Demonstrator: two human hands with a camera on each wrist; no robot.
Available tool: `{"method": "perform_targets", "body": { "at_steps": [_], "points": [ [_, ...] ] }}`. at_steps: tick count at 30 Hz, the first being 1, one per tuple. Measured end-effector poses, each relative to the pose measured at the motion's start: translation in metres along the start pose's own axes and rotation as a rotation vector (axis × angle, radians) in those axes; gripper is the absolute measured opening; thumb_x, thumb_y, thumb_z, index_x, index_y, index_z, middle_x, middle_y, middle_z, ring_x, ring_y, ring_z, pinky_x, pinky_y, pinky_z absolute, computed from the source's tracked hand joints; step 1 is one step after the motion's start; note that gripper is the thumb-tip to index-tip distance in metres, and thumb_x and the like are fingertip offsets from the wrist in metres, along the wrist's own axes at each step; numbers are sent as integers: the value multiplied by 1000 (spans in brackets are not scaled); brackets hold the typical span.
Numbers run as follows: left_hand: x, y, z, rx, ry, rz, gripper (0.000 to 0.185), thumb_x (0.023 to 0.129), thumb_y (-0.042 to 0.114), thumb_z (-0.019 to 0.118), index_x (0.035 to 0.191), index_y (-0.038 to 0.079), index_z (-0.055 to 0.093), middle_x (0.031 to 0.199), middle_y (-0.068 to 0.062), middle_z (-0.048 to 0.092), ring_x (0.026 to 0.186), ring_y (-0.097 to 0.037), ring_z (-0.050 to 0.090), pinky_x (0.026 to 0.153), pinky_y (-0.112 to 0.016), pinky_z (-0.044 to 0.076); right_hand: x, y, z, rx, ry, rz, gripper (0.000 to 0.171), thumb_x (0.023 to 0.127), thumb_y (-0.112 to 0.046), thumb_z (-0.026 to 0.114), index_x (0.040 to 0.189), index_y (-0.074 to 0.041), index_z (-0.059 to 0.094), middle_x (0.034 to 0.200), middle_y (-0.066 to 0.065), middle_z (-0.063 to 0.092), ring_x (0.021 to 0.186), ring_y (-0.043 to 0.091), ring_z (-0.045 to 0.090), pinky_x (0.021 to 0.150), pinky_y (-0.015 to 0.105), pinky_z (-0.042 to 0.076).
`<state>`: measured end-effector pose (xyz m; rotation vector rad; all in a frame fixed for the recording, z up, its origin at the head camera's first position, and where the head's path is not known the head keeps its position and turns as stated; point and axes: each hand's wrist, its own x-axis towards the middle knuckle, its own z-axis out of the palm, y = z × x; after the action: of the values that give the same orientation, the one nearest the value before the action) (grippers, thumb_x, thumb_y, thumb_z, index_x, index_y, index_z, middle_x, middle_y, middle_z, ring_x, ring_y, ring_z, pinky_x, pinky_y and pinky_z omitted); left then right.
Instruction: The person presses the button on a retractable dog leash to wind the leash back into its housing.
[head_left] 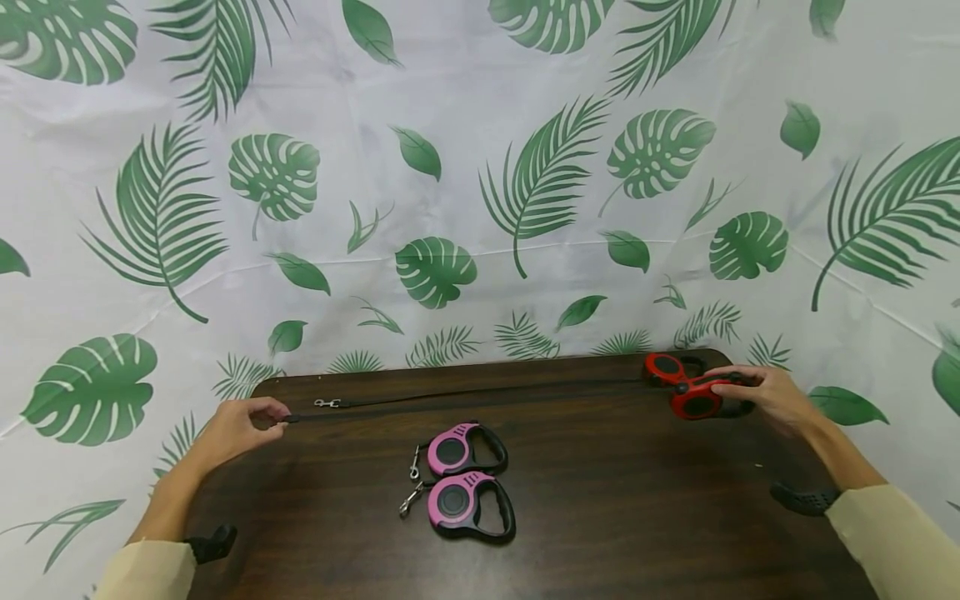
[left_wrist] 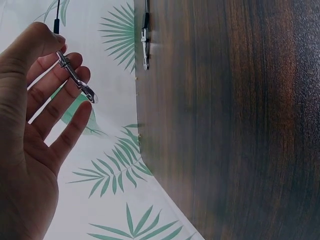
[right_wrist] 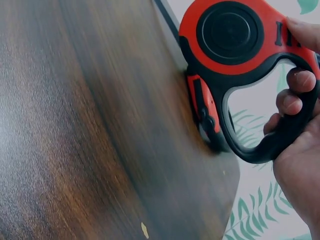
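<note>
My left hand (head_left: pixel 243 429) pinches the cord end of a red retractable dog leash (head_left: pixel 699 405) between thumb and forefinger; its metal snap clip (left_wrist: pixel 75 77) dangles over the other fingers. From there the black cord (head_left: pixel 465 406) runs straight across to the leash's case. The right hand (head_left: pixel 772 396) grips that case by its black loop handle, fingers curled through it and thumb on top, above the table. Just behind lies a second red leash (head_left: pixel 662 365), its cord stretched left along the table to a silver clip (head_left: pixel 327 403).
Two pink retractable leashes (head_left: pixel 452 451) (head_left: pixel 453 502) lie one in front of the other near the table's middle, short clips pointing left. The dark wooden table (head_left: pixel 637 517) ends at a white leaf-print cloth (head_left: pixel 450 208) behind and at both sides.
</note>
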<state>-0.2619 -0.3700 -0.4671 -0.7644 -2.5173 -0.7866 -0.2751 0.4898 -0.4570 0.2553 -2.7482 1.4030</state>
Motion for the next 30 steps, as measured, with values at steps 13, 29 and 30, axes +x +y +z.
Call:
{"method": "perform_targets", "body": {
  "at_steps": [13, 29, 30],
  "points": [
    [7, 11, 3, 7, 30, 26, 22, 73, -4, 86, 89, 7, 77, 80, 3, 75, 70, -15, 68, 66, -21, 53, 6, -5, 16, 105, -10, -33, 21, 100, -13, 73, 121, -14, 78, 98, -11, 77, 52, 26, 34, 55, 44, 31],
    [13, 18, 9, -14, 29, 50, 21, 73, -4, 85, 88, 8, 76, 79, 3, 75, 70, -7, 68, 62, -25, 54, 7, -21, 27, 62, -7, -37, 28, 98, -16, 77, 123, -4, 75, 104, -15, 73, 69, 14, 53, 62, 32, 45],
    [14, 19, 10, -22, 25, 49, 21, 73, -5, 85, 88, 8, 76, 79, 3, 75, 70, -6, 68, 62, -25, 55, 7, -22, 28, 53, -9, -36, 29, 98, -16, 77, 124, -3, 75, 105, -16, 72, 71, 13, 54, 64, 30, 46]
  ]
}}
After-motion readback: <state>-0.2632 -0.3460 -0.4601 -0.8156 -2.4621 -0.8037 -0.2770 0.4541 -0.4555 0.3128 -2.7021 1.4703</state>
